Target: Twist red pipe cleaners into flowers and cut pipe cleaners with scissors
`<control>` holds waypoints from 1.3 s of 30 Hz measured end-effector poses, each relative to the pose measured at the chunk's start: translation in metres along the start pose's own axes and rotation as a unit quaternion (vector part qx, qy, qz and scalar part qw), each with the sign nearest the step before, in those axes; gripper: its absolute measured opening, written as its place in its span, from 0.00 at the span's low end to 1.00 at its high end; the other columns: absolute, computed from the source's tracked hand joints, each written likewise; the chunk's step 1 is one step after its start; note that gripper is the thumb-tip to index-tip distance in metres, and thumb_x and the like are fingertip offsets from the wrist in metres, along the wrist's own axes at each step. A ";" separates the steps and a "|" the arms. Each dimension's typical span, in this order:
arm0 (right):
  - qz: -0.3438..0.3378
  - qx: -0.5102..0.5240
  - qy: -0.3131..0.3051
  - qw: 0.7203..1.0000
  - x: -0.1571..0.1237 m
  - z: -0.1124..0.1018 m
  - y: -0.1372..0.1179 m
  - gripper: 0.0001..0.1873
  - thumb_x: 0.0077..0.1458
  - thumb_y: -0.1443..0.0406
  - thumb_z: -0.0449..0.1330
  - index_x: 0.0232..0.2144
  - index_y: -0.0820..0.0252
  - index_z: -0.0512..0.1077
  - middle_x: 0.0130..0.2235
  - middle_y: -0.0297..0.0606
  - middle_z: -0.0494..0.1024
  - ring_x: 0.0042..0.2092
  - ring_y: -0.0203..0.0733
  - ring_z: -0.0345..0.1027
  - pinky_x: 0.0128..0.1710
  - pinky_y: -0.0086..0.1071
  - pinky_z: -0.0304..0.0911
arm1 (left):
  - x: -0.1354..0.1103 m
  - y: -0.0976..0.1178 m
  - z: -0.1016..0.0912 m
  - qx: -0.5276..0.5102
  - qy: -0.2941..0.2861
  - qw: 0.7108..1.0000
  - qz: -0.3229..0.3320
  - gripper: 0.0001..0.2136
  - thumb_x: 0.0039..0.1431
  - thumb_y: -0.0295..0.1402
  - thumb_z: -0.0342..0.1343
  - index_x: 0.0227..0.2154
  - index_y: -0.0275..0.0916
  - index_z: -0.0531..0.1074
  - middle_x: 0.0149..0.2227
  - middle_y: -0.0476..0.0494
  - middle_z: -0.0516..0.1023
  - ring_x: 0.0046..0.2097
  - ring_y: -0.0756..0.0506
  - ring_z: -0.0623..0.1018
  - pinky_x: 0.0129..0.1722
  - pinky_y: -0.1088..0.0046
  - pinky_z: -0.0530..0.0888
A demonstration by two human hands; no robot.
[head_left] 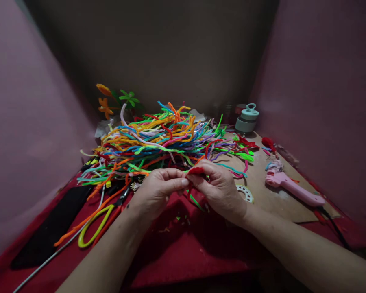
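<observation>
My left hand [160, 190] and my right hand [219, 189] meet in the middle, just in front of a big heap of coloured pipe cleaners [158, 138]. Both pinch a small red pipe cleaner piece [195, 171] between thumb and fingers. A green strand hangs below the hands. The fingers of both hands are closed round the piece.
A pink glue gun [293, 188] with a black cord lies on a brown board [262, 171] at the right. Yellow-handled scissors [94, 228] lie at the left on red cloth. Orange and green pipe-cleaner flowers [110, 101] stand behind, a grey-green tape dispenser [247, 119] at back right. Pink walls enclose both sides.
</observation>
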State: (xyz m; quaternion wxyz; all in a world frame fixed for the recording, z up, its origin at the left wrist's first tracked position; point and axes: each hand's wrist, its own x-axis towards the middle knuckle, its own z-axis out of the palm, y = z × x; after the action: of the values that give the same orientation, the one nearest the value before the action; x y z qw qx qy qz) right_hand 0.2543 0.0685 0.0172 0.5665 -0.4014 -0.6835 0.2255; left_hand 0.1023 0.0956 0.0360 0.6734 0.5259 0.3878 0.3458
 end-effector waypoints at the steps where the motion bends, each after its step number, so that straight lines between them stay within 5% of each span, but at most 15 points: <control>1: 0.002 -0.001 0.004 1.000 0.000 0.000 0.000 0.07 0.54 0.67 0.55 0.26 0.64 0.71 0.26 0.35 0.67 0.30 0.34 0.61 0.31 0.29 0.58 | 0.000 0.000 0.001 0.012 0.007 1.000 0.011 0.05 0.41 0.29 0.62 0.23 0.34 0.74 0.22 0.50 0.73 0.25 0.55 0.69 0.28 0.79 0.64; 4: 0.008 -0.012 0.021 1.000 -0.002 0.001 0.001 0.07 0.54 0.67 0.55 0.26 0.63 0.71 0.26 0.35 0.67 0.30 0.34 0.60 0.31 0.29 0.57 | -0.003 -0.002 0.006 0.117 0.041 0.991 0.053 0.05 0.47 0.31 0.58 0.25 0.34 0.73 0.23 0.50 0.72 0.26 0.53 0.69 0.28 0.77 0.64; 6: 0.019 -0.020 0.038 0.999 -0.004 0.004 0.002 0.07 0.53 0.67 0.55 0.26 0.63 0.70 0.27 0.35 0.67 0.31 0.35 0.60 0.32 0.29 0.57 | -0.005 -0.004 0.011 0.262 0.092 0.951 0.133 0.05 0.50 0.31 0.54 0.25 0.35 0.71 0.24 0.49 0.71 0.26 0.52 0.68 0.28 0.75 0.64; 8: 0.046 -0.012 0.052 0.997 -0.005 0.007 0.003 0.06 0.52 0.67 0.55 0.25 0.63 0.70 0.27 0.35 0.68 0.31 0.35 0.61 0.33 0.29 0.57 | -0.006 -0.007 0.016 0.441 0.157 0.844 0.262 0.06 0.52 0.29 0.51 0.24 0.35 0.70 0.23 0.47 0.70 0.27 0.49 0.68 0.29 0.72 0.63; 12: 0.153 0.090 0.059 0.982 -0.003 0.012 0.002 0.06 0.50 0.65 0.56 0.25 0.63 0.70 0.26 0.33 0.69 0.29 0.34 0.60 0.31 0.28 0.57 | -0.007 -0.011 0.020 0.683 0.199 0.550 0.437 0.09 0.55 0.28 0.49 0.20 0.36 0.67 0.21 0.45 0.67 0.28 0.46 0.66 0.31 0.66 0.60; 13: 0.180 0.129 0.057 0.973 -0.001 0.013 0.003 0.07 0.50 0.64 0.57 0.25 0.63 0.70 0.25 0.32 0.69 0.27 0.33 0.59 0.30 0.28 0.56 | -0.007 -0.012 0.021 0.711 0.191 0.507 0.448 0.10 0.55 0.28 0.49 0.20 0.37 0.67 0.21 0.45 0.67 0.28 0.46 0.65 0.31 0.66 0.59; 15: 0.227 0.205 0.055 0.950 0.001 0.013 0.004 0.08 0.47 0.63 0.59 0.22 0.63 0.68 0.22 0.29 0.66 0.24 0.31 0.56 0.27 0.27 0.55 | -0.006 -0.014 0.020 0.740 0.171 0.469 0.450 0.09 0.56 0.27 0.47 0.22 0.37 0.67 0.22 0.44 0.68 0.28 0.45 0.65 0.32 0.65 0.58; 17: 0.259 0.262 0.046 0.929 0.003 0.012 0.006 0.10 0.45 0.62 0.61 0.20 0.63 0.66 0.19 0.28 0.63 0.22 0.29 0.53 0.24 0.26 0.52 | -0.006 -0.013 0.019 0.737 0.159 0.497 0.430 0.09 0.57 0.27 0.47 0.24 0.37 0.69 0.24 0.43 0.70 0.30 0.45 0.66 0.34 0.64 0.58; 18: 0.268 0.283 0.039 0.920 0.004 0.011 0.008 0.10 0.44 0.62 0.61 0.21 0.63 0.66 0.19 0.27 0.62 0.22 0.29 0.52 0.23 0.26 0.52 | -0.006 -0.011 0.018 0.714 0.159 0.538 0.419 0.09 0.57 0.27 0.47 0.24 0.37 0.69 0.25 0.43 0.71 0.31 0.45 0.67 0.35 0.64 0.59; 21: 0.268 0.331 0.009 0.905 0.008 0.004 0.011 0.10 0.45 0.61 0.61 0.24 0.63 0.67 0.21 0.28 0.65 0.22 0.29 0.53 0.23 0.26 0.52 | -0.005 0.000 0.010 0.530 0.141 0.760 0.348 0.07 0.56 0.34 0.51 0.28 0.37 0.72 0.30 0.42 0.74 0.35 0.45 0.71 0.39 0.66 0.63; 23: 0.253 0.345 -0.005 0.904 0.011 -0.001 0.011 0.09 0.45 0.62 0.61 0.25 0.64 0.69 0.22 0.29 0.67 0.23 0.29 0.55 0.25 0.26 0.54 | -0.003 0.009 0.002 0.328 0.095 0.912 0.228 0.09 0.55 0.37 0.52 0.33 0.38 0.73 0.34 0.44 0.76 0.38 0.45 0.73 0.38 0.70 0.66; 25: 0.237 0.345 -0.025 0.908 0.014 -0.005 0.010 0.08 0.44 0.63 0.63 0.25 0.64 0.70 0.23 0.30 0.69 0.24 0.29 0.57 0.27 0.27 0.56 | -0.001 0.015 -0.007 0.153 0.087 0.976 0.128 0.10 0.53 0.39 0.54 0.32 0.38 0.75 0.31 0.46 0.78 0.34 0.47 0.74 0.35 0.73 0.67; 30: 0.231 0.347 -0.089 0.905 0.014 -0.010 0.011 0.07 0.43 0.64 0.64 0.26 0.63 0.72 0.26 0.31 0.73 0.27 0.30 0.63 0.31 0.28 0.60 | 0.003 0.010 -0.016 0.002 -0.072 0.996 -0.062 0.08 0.49 0.34 0.59 0.25 0.33 0.76 0.24 0.45 0.75 0.26 0.52 0.71 0.27 0.78 0.65; 33: 0.221 0.369 -0.128 0.894 0.011 -0.009 0.013 0.07 0.44 0.65 0.63 0.26 0.64 0.72 0.25 0.31 0.73 0.26 0.30 0.64 0.31 0.27 0.61 | 0.002 0.003 -0.012 -0.035 -0.133 0.988 -0.070 0.09 0.50 0.33 0.58 0.24 0.30 0.76 0.22 0.43 0.74 0.25 0.52 0.71 0.26 0.77 0.66; 39: 0.214 0.373 -0.135 0.893 0.009 -0.009 0.011 0.05 0.46 0.66 0.62 0.26 0.63 0.70 0.23 0.30 0.71 0.24 0.30 0.64 0.27 0.26 0.61 | 0.002 -0.008 -0.006 -0.133 -0.158 0.973 -0.104 0.11 0.49 0.35 0.59 0.28 0.30 0.76 0.22 0.41 0.76 0.21 0.50 0.73 0.22 0.76 0.68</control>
State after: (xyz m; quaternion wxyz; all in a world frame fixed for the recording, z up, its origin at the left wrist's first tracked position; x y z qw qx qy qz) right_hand 0.2659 0.0808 0.0166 0.5150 -0.2628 -0.5166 0.6316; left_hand 0.0985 0.0980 0.0271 0.8224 0.4366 0.2792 0.2349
